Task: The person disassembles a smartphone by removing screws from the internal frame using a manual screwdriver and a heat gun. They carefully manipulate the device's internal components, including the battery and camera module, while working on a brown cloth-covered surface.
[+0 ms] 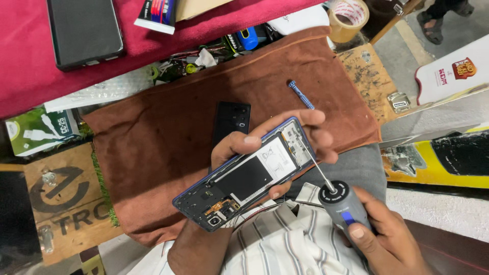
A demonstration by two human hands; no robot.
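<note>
My left hand point(265, 140) grips an opened blue-framed phone point(244, 175) with its back off, battery and circuit boards showing, tilted over my lap. My right hand point(382, 239) holds a grey screwdriver point(342, 203) with a blue button. Its thin shaft reaches up to the phone's upper right corner near my left fingers. A black phone back cover point(232, 121) lies on the brown cloth point(153, 153) just behind the phone. A small blue screwdriver bit point(301, 94) rests on the cloth farther back.
A black phone point(84, 30) and a tube point(157, 12) lie on a red cloth point(30, 66) at the back left. A tape roll point(348, 18) sits at the back right. A white charger box point(38, 130) and wooden boards are at left. Someone's sandalled foot point(433, 25) is top right.
</note>
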